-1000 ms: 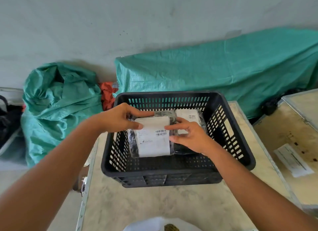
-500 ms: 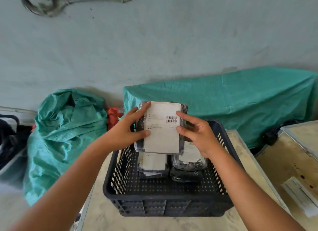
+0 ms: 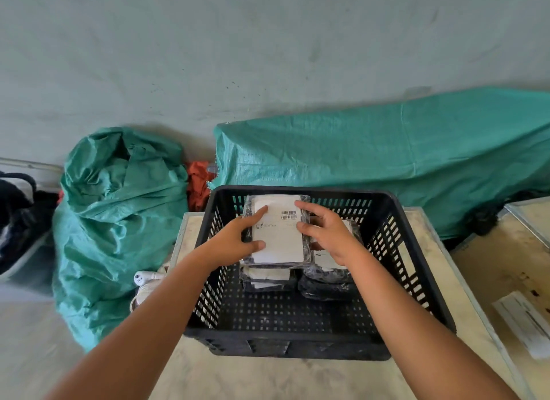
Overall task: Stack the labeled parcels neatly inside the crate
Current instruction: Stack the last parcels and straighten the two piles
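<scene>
A black crate (image 3: 410,268) stands on the bench (image 3: 268,379), toward its far edge. Both hands reach into it and clamp one parcel (image 3: 278,230) between them: the left hand (image 3: 235,242) grips its left edge, thumb on the white label, and the right hand (image 3: 327,236) grips its right edge, fingers spread over the label beside the barcode. The parcel lies flat, label up, on top of a pile (image 3: 268,277) of wrapped parcels in the far left part of the crate. Just beside it, to the right, a lower pile (image 3: 327,283) sits partly under the right hand. The near half of the crate floor is bare. Beyond the bench's far edge lies a green tarp (image 3: 387,155), and off its left edge a green sack (image 3: 119,221).
</scene>
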### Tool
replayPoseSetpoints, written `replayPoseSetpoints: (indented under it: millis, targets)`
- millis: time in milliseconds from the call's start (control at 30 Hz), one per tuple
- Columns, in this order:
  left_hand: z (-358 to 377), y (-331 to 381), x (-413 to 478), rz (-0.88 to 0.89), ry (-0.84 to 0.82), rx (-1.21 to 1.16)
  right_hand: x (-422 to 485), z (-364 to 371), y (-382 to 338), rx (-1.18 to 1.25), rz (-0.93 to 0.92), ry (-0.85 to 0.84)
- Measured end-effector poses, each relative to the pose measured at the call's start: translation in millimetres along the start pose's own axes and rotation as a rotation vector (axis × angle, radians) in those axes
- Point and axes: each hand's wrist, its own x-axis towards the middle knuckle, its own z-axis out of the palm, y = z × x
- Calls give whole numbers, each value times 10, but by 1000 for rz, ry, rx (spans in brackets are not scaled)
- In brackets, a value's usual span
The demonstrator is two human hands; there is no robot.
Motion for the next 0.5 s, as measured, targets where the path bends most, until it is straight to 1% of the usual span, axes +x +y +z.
replayPoseSetpoints:
  millis: [133,300,500]
  targets:
    - [117,-246,203,-93,-43,-31,165,112,266,-137,42,47]
    - [200,-486,455,-174,-51,-1,321,278,405,-323,86,11]
    - [280,-659,653,-263,-77,59,413,399,508,-480,142,-46]
